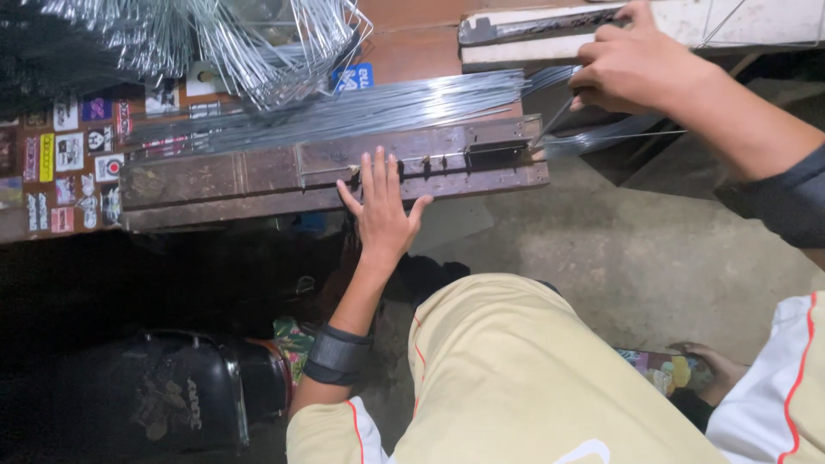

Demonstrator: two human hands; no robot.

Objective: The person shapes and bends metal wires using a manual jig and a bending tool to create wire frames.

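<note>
- Two hands are at work on one long metal bending jig [335, 176], which lies across the front edge of the wooden bench [412, 39] with its long axis running left to right.
- The left hand [381, 210] lies flat and spread on the middle of the jig, fingers pointing away from the body, palm pressing down; it is clamped on nothing.
- The right hand [632, 64] is up and to the right, past the jig's right end, fingers curled together around a thin wire [554, 120].
- That wire slants down and to the left from the right hand's grip to the pegs at the jig's right end [507, 150], so the working point lies below and left of the grip, well apart from the flat left hand.
- Of the two, the right hand is nearer to the wire's seated tip; the left hand is nearer to the jig's middle.
- A sheaf of straight wires [369, 107] lies along the bench just behind the jig, parallel to it, its right end close under the right hand.
- A heap of bent wire frames [258, 43] sits further back on the left.
</note>
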